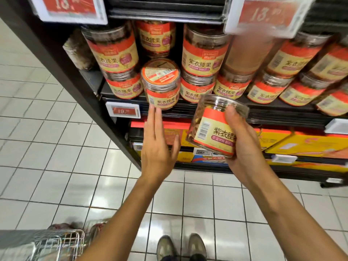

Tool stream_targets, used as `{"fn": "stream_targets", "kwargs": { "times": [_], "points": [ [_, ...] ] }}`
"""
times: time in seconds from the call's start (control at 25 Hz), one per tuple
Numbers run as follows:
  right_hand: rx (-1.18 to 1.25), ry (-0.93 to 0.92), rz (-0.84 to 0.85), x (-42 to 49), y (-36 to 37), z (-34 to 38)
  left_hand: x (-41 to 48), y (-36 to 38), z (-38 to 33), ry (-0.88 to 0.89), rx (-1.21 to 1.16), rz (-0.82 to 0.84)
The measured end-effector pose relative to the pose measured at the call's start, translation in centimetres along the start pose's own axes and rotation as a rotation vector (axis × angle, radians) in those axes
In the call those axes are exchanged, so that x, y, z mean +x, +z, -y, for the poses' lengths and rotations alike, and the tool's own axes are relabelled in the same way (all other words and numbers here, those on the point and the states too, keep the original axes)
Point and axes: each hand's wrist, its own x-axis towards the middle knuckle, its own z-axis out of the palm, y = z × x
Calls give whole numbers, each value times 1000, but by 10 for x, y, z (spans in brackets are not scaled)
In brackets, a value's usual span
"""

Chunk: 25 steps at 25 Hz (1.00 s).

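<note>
My right hand (243,146) grips a clear plastic jar of nuts (212,127) with an orange and cream label, tilted in front of the shelf. My left hand (158,146) is stretched out flat with straight fingers. Its fingertips reach the bottom of another such jar (162,85), which leans forward at the front edge of the black shelf (273,112). Several more of the same jars (205,51) stand stacked in two layers on that shelf.
Price tags (123,110) hang on the shelf edges. Yellow and orange boxes (293,142) fill the lower shelf. A wire shopping cart (54,243) stands at the bottom left on the white tiled floor (47,147). My shoes (180,247) are below.
</note>
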Motion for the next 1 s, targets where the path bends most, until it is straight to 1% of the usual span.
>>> {"fn": "stream_targets", "kwargs": {
  "times": [0.04, 0.16, 0.28, 0.36, 0.44, 0.48, 0.52, 0.56, 0.6, 0.64, 0.72, 0.76, 0.8, 0.88, 0.92, 1.0],
  "points": [
    [8, 5, -11, 0, 0, -1, 5, 2, 0, 1, -3, 27],
    [-4, 14, -21, -2, -1, -5, 32, 3, -2, -70, 30, 63],
    [-7, -32, 6, -1, 0, -7, 44, -5, 3, -78, 61, 126],
    [-17, -50, 4, -1, 5, -5, 41, -18, -2, -110, -9, 81],
    [-62, -59, -22, 1, 13, -1, 33, -33, -15, -189, -194, -33],
    [-80, -67, -26, 3, 18, 1, 32, -40, -26, -270, -366, -48],
    [-89, -95, -4, 4, 23, 1, 33, -48, -41, -355, -568, 0],
    [-81, -126, 52, 4, 30, 2, 36, -53, -54, -400, -746, 74],
    [-73, -149, 116, 3, 37, 3, 39, -58, -63, -396, -854, 138],
    [-54, -168, 172, 0, 41, 3, 43, -60, -67, -380, -884, 160],
    [-14, -155, 243, -9, 44, 0, 50, -66, -68, -396, -895, 96],
    [-5, -143, 244, -15, 42, -3, 52, -69, -65, -418, -913, 47],
    [-31, -168, 201, -19, 39, -6, 53, -70, -59, -428, -937, 10],
    [-235, -280, 70, -27, 36, -10, 53, -71, -53, -428, -947, -37],
    [-317, -326, 65, -30, 37, -12, 55, -71, -53, -422, -929, -71],
    [-368, -395, 147, -29, 44, -13, 65, -72, -54, -370, -883, -126]
  ]
}}
